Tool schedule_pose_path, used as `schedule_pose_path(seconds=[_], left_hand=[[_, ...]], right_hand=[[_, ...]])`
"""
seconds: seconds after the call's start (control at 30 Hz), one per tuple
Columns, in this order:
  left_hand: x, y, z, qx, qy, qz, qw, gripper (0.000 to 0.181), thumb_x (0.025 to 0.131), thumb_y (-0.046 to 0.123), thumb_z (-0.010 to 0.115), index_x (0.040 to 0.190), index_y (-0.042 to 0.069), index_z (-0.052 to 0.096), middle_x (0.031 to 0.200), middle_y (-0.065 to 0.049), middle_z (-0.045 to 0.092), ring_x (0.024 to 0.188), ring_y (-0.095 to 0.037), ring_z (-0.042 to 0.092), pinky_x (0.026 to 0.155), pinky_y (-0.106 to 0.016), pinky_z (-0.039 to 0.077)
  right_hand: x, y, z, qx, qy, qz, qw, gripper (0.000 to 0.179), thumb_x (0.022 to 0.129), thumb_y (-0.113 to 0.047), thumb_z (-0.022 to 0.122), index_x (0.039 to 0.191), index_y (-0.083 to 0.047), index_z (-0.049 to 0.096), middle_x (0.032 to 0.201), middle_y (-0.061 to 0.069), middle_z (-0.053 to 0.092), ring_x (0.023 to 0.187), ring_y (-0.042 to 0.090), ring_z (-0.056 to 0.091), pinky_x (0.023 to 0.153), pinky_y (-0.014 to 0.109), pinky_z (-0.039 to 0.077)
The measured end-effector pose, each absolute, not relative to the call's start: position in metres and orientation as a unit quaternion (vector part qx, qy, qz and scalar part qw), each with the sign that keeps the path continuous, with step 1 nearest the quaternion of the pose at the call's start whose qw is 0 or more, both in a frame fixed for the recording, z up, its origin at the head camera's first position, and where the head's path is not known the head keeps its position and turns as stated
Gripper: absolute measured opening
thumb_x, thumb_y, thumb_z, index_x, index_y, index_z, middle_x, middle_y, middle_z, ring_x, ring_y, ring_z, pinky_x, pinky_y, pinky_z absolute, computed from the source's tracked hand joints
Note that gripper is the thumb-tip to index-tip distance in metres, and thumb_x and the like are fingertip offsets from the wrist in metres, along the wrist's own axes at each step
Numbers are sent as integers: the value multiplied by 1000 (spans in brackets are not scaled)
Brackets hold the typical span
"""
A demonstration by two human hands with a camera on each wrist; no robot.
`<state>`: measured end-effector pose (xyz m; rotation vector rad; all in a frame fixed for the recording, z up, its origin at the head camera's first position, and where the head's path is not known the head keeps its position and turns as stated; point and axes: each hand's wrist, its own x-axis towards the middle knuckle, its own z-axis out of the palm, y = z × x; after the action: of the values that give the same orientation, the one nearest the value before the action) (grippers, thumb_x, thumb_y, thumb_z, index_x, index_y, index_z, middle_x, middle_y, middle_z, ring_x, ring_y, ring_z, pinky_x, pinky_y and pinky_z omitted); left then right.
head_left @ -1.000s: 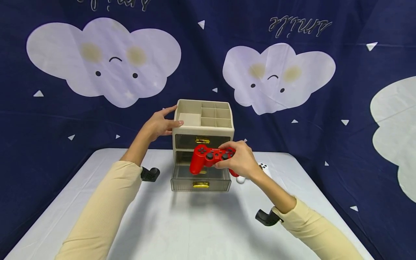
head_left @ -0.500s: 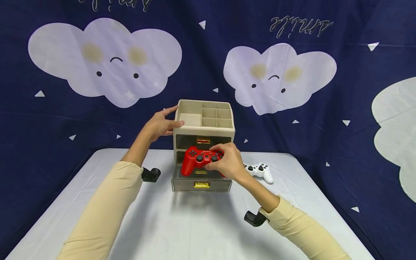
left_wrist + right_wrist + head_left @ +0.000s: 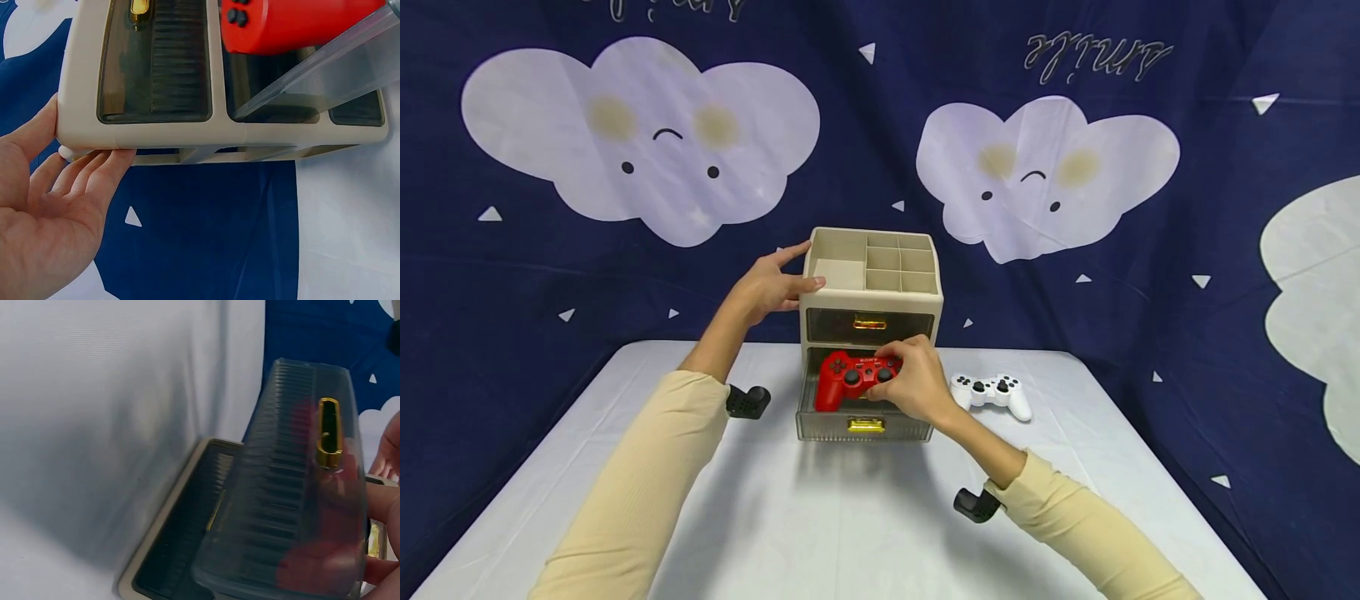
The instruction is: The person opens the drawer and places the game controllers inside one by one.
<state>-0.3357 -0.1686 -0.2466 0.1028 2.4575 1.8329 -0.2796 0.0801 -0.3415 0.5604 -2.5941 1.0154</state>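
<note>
A beige desktop drawer organizer [image 3: 872, 297] stands at the back of the table, its middle smoky clear drawer [image 3: 827, 428] pulled out. My left hand [image 3: 767, 287] grips the organizer's upper left corner; in the left wrist view the hand [image 3: 62, 206] has its thumb and fingers around that corner. My right hand [image 3: 917, 382] pinches a red game controller [image 3: 833, 385] at its right part, low over the open drawer. The right wrist view shows red blurs of the controller [image 3: 312, 569] through the drawer's wall. Whether it touches the drawer floor is hidden.
A white game controller [image 3: 992, 395] lies on the white table [image 3: 820, 533] right of the organizer. The upper drawer [image 3: 842, 327] is closed. A dark blue cloth [image 3: 865, 150] with printed clouds hangs behind the table.
My right hand has moved left and slightly down with the red controller, from in front of the organizer into the open drawer's space. The white controller has come into full view. The left hand stays put.
</note>
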Motion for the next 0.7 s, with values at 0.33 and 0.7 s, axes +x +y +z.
schedule_pose_path(seconds=[0.33, 0.7], left_hand=[[-335, -167, -247, 33, 807, 589, 34, 84, 97, 20, 72, 163, 34, 22, 160, -17, 38, 133, -35, 57, 111, -47, 48], [-335, -167, -246, 32, 808, 588, 33, 83, 98, 19, 70, 163, 34, 21, 164, -15, 30, 133, -35, 56, 111, -47, 48]], right_hand=[[-277, 78, -354, 200, -905, 342, 154, 52, 60, -18, 99, 106, -9, 77, 113, 14, 62, 109, 27, 56, 88, 41, 50], [-277, 78, -360, 208, -911, 322, 154, 53, 65, -18, 97, 112, -9, 76, 118, 15, 63, 110, 29, 59, 89, 43, 52]])
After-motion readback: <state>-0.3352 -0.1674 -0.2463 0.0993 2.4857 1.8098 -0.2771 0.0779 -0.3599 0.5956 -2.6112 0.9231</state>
